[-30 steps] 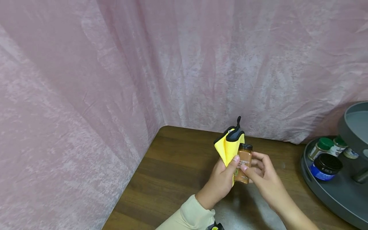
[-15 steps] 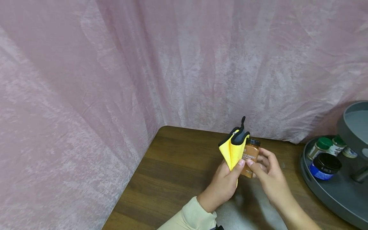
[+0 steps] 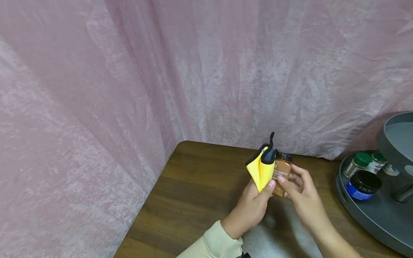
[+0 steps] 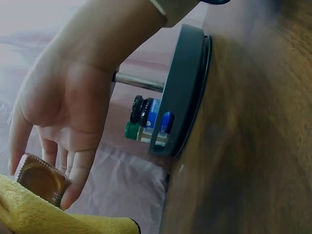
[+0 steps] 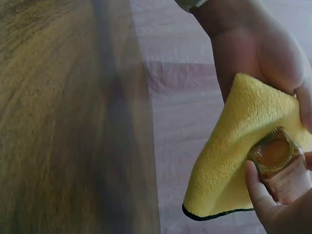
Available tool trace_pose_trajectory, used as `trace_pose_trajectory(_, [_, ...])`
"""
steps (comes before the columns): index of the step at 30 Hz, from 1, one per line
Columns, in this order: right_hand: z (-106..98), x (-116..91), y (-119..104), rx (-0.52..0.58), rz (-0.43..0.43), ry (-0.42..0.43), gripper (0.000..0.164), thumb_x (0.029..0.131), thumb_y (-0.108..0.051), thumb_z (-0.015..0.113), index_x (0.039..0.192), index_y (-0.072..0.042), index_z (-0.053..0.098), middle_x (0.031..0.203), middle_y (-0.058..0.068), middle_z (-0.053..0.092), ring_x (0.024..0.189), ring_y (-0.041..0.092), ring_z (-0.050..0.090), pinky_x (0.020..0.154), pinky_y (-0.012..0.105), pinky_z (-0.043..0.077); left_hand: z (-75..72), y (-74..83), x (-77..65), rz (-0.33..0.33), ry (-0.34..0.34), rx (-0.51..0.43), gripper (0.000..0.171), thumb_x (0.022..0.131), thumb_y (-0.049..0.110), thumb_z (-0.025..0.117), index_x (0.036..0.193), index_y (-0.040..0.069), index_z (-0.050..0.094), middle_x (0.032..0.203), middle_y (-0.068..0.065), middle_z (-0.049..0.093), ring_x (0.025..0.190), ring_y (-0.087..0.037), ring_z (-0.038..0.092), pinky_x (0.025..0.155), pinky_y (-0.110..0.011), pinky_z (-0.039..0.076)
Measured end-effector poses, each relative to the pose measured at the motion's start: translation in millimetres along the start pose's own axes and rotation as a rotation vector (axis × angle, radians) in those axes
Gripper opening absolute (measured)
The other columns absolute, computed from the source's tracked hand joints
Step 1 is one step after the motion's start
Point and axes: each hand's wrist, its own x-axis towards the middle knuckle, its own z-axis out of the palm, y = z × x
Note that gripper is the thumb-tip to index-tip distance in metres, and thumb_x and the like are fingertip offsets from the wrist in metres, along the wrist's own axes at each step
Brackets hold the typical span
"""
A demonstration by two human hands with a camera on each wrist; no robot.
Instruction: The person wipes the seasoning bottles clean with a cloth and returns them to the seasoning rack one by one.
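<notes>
My left hand (image 3: 253, 204) grips a yellow cloth (image 3: 260, 172) with black edging and a black hanging loop, its thumb pressed over the front. Beside it, my right hand (image 3: 301, 195) pinches a spice jar (image 3: 282, 172) of orange-brown powder with a black lid, thumb on the label and fingers behind. The label reads partly "sweet pepper". The cloth lies against the jar's left side. From the right wrist view, the cloth (image 5: 229, 151) wraps behind the jar (image 5: 280, 161), whose base faces the camera. The left wrist view shows the jar's base (image 4: 41, 178) above the cloth (image 4: 44, 209).
A grey two-tier turntable (image 3: 358, 215) stands at the right of the wooden table (image 3: 184, 193). On its lower tier sit a black-lidded jar with a blue label (image 3: 364, 185) and several smaller jars, including a green-lidded one (image 3: 359, 165). Pink curtain (image 3: 226, 71) hangs behind.
Both hands have moved slightly right with the cloth and jar, mostly in the first half second. The jar has shifted a little upward, and the left thumb now sits lower, by its bottom edge.
</notes>
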Motion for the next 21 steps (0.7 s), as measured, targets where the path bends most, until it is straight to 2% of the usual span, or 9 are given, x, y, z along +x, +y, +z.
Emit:
trace_pose_trajectory(5, [7, -5, 0, -0.068, -0.028, -0.058, 0.053, 0.104, -0.017, 0.057, 0.152, -0.008, 0.036, 0.123, -0.007, 0.055, 0.101, 0.0, 0.065, 0.076, 0.026, 0.055, -10.3, 2.3, 4.5, -0.021, -0.004, -0.17, 0.036, 0.108, 0.037, 0.044, 0.132, 0.011, 0.051, 0.116, -0.004, 0.06, 0.105, -0.006, 0.057, 0.097, -0.024, 0.048])
trace_pose_trajectory(9, [12, -10, 1, 0.023, -0.029, -0.074, 0.051, 0.105, -0.017, 0.054, 0.152, -0.006, 0.038, 0.122, -0.007, 0.057, 0.101, 0.002, 0.065, 0.077, 0.026, 0.057, -16.6, 4.3, 7.3, -0.052, -0.008, -0.306, 0.041, 0.108, 0.039, 0.042, 0.133, 0.007, 0.05, 0.115, -0.012, 0.061, 0.098, -0.01, 0.061, 0.089, -0.024, 0.051])
trace_pose_trajectory(12, [15, -11, 2, 0.128, -0.031, -0.112, 0.051, 0.107, -0.016, 0.049, 0.153, -0.002, 0.035, 0.121, -0.006, 0.061, 0.1, 0.008, 0.069, 0.075, 0.033, 0.062, -17.9, 4.6, 8.6, -0.066, 0.014, -0.372, 0.042, 0.108, 0.039, 0.042, 0.137, 0.009, 0.048, 0.118, -0.012, 0.059, 0.103, -0.012, 0.059, 0.093, -0.026, 0.05])
trace_pose_trajectory(16, [19, -11, 2, 0.159, -0.019, -0.165, 0.052, 0.108, -0.017, 0.048, 0.153, 0.0, 0.03, 0.118, -0.001, 0.065, 0.096, 0.017, 0.073, 0.072, 0.046, 0.062, -17.4, 3.8, 8.9, -0.076, 0.043, -0.405, 0.042, 0.108, 0.039, 0.041, 0.141, 0.012, 0.045, 0.125, -0.009, 0.056, 0.113, -0.013, 0.055, 0.102, -0.03, 0.044])
trace_pose_trajectory(21, [21, -9, 3, 0.081, -0.003, -0.182, 0.056, 0.104, -0.016, 0.057, 0.152, -0.004, 0.03, 0.124, 0.013, 0.055, 0.097, 0.016, 0.072, 0.076, 0.049, 0.061, -16.6, 2.1, 7.7, -0.08, 0.018, -0.39, 0.043, 0.108, 0.039, 0.041, 0.14, 0.01, 0.045, 0.124, -0.01, 0.057, 0.111, -0.014, 0.057, 0.1, -0.03, 0.046])
